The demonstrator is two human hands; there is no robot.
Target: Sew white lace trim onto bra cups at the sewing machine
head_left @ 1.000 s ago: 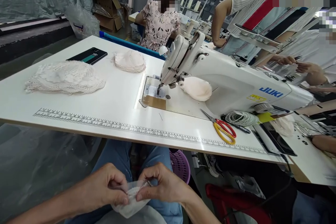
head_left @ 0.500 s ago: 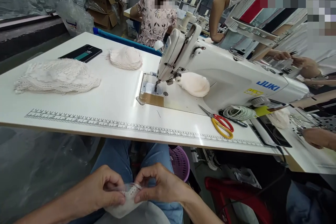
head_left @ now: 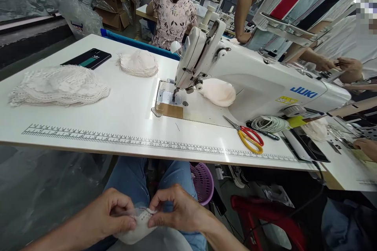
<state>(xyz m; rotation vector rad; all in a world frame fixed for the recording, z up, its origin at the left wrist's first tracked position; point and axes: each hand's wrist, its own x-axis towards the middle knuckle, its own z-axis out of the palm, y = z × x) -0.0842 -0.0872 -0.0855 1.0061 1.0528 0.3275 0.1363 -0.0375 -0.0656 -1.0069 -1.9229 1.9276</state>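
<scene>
- White table [head_left: 129, 106] is stretching out before you, with a printed ruler [head_left: 118, 139] running along its near edge.
- Past the table, a seated co-worker [head_left: 173, 15] in a patterned top is facing away from you, and cardboard boxes [head_left: 110, 6] are standing beyond the far left corner.
- Your left hand [head_left: 118, 213] is pinching the left side of a white cloth [head_left: 137, 229] between thumb and fingers.
- Your right hand [head_left: 173, 211] is gripping the upper right edge of that cloth, also between thumb and fingers.
- Between your hands, the cloth is hanging over your lap [head_left: 178, 174], on your side of the table's near edge.
- At the table's left, a lace pile [head_left: 59, 84] is lying near a phone [head_left: 88, 59]; a smaller pile [head_left: 139, 62] is lying right of the phone.
- A sewing machine [head_left: 250, 74] is standing right of centre, with a pale pad [head_left: 218, 92] lying under its arm.
- Scissors [head_left: 250, 139] are resting in front of the machine, near a cord coil [head_left: 271, 124].
- A purple basket [head_left: 203, 184] is sitting to the right of your lap.
</scene>
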